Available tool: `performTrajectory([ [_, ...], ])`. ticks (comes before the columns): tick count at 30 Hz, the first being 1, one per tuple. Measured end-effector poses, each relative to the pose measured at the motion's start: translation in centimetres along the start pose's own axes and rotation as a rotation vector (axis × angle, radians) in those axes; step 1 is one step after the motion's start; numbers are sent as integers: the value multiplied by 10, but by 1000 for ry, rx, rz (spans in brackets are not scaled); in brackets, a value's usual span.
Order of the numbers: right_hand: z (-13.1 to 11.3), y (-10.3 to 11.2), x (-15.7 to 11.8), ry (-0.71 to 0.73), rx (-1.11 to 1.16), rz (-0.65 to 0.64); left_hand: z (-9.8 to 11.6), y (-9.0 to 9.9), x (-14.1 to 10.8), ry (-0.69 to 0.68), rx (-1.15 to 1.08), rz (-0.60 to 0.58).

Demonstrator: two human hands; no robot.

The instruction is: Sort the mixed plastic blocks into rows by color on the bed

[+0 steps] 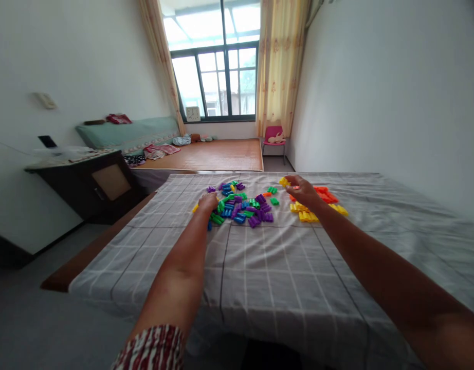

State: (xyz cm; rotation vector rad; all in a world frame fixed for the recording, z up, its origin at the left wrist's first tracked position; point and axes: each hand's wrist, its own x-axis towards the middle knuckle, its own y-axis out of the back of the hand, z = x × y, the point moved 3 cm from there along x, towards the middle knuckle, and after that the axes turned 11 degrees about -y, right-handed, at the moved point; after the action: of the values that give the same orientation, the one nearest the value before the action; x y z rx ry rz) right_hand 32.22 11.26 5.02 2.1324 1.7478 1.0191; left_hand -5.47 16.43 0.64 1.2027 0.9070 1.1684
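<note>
A mixed heap of purple, blue and green plastic building blocks [242, 205] lies on the checked cloth. My left hand [208, 201] is at the heap's left edge, its fingers bent down among the blocks; a yellow block [195, 208] shows beside it. What the left fingers touch is partly hidden. To the right, my right hand [302, 190] pinches a yellow block [284, 182] between thumb and fingers, held just left of the sorted pieces. Under and beyond that forearm lie a group of yellow blocks [308, 216] and a group of orange blocks [326, 194].
The grey checked cloth [268, 272] covers the bed and has wrinkles. Two green blocks [274, 201] and an orange block [267, 195] lie between the heap and the sorted groups. Farther off are a dark cabinet [86, 180], a mat-covered bed [221, 154] and a pink chair [274, 134].
</note>
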Motion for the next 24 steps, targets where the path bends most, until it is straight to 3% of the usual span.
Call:
performTrajectory([
  [4,64,74,-23,-189,78,241,-13,5,9,82,-10,-57],
  [6,102,99,-36,-309,79,310,-10,14,12,110,28,-25],
  [8,134,114,-49,-391,74,351,7,24,13,118,67,46],
  [10,154,122,-60,-426,106,343,44,32,12,43,49,138],
  [12,160,126,-66,-406,159,282,99,30,7,-151,-93,206],
  [15,147,126,-70,-298,153,117,195,10,-6,-448,-335,169],
  [18,126,117,-73,-218,50,-69,269,-21,-17,-599,-390,118],
  [21,112,105,-76,-170,-83,-126,303,-47,-20,-652,-372,118],
  [24,108,97,-79,-153,-149,-97,309,-65,-17,-666,-350,134],
])
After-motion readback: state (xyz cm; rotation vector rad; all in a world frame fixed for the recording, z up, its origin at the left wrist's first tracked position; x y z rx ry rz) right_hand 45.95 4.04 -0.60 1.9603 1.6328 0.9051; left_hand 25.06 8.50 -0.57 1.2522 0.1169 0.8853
